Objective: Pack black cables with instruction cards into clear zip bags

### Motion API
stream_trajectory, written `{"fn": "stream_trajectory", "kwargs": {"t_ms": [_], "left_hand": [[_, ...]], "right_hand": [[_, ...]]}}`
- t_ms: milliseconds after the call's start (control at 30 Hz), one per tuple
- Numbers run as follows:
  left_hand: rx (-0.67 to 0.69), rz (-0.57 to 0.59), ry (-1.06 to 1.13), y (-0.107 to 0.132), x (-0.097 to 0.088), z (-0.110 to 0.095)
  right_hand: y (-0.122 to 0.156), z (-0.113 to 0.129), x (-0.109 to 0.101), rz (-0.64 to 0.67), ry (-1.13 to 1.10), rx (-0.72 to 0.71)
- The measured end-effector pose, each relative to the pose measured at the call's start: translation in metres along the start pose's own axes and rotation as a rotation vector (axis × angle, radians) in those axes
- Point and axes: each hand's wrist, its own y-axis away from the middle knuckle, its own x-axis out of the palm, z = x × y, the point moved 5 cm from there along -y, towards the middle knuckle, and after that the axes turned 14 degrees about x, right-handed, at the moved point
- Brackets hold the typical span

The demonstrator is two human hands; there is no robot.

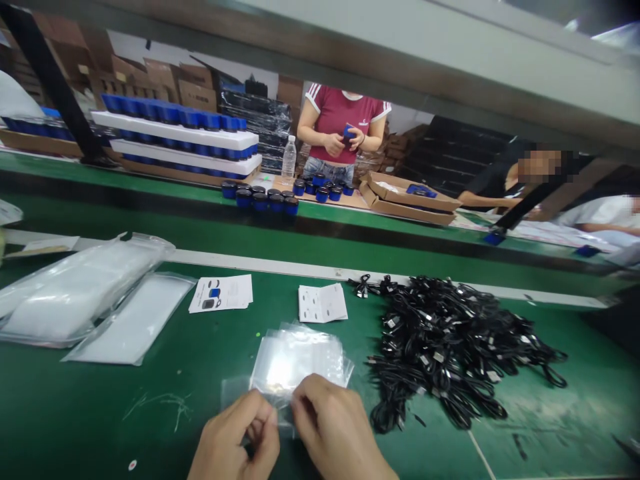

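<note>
While the left hand (235,433) and right hand (333,427), fingers curled, pinch a clear bag (284,408) between them, probably to part its layers, the bag pile (295,353) lies beyond on the tabletop (150,427). Printed leaflets (325,304) sit past it, and black cables (445,353) are heaped to the right, seemingly for easy reach. The leaflets' writing is too small to read.

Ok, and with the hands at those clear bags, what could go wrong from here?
Several clear bags might come away together, since they lie overlapped and unevenly fanned, with the left grip and right grip at their near edge. The black cables could snag on one another if one were pulled, as they lie in a jumbled heap. The folded leaflets just beyond the bags might get nudged askew.
</note>
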Motion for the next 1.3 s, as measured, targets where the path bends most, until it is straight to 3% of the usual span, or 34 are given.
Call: {"fn": "stream_trajectory", "kwargs": {"t_ms": [133, 200, 267, 400, 533, 1033, 1200, 1300], "left_hand": [[-0.194, -0.042, 0.151, 0.010, 0.009, 0.018], [-0.257, -0.056, 0.224, 0.016, 0.015, 0.025], [-0.286, -0.075, 0.249, 0.019, 0.019, 0.031], [-0.258, -0.081, 0.257, 0.020, 0.021, 0.032], [-0.221, -0.086, 0.233, 0.016, 0.015, 0.028], [-0.210, -0.065, 0.193, 0.015, 0.014, 0.026], [-0.337, -0.076, 0.317, 0.018, 0.015, 0.029], [-0.440, -0.122, 0.437, 0.014, 0.013, 0.027]], "right_hand": [[-0.016, 0.001, -0.027, 0.081, -0.056, -0.014], [-0.036, 0.002, -0.044, 0.049, -0.091, -0.044], [-0.065, -0.005, -0.054, 0.021, -0.069, 0.041], [-0.123, -0.025, -0.050, 0.112, -0.044, 0.190], [-0.149, -0.041, -0.039, 0.224, -0.063, 0.287], [-0.145, -0.058, -0.038, 0.413, -0.324, 0.377], [-0.134, -0.066, -0.050, 0.220, -0.328, 0.339], [-0.098, -0.053, -0.065, 0.020, -0.300, 0.255]]}}
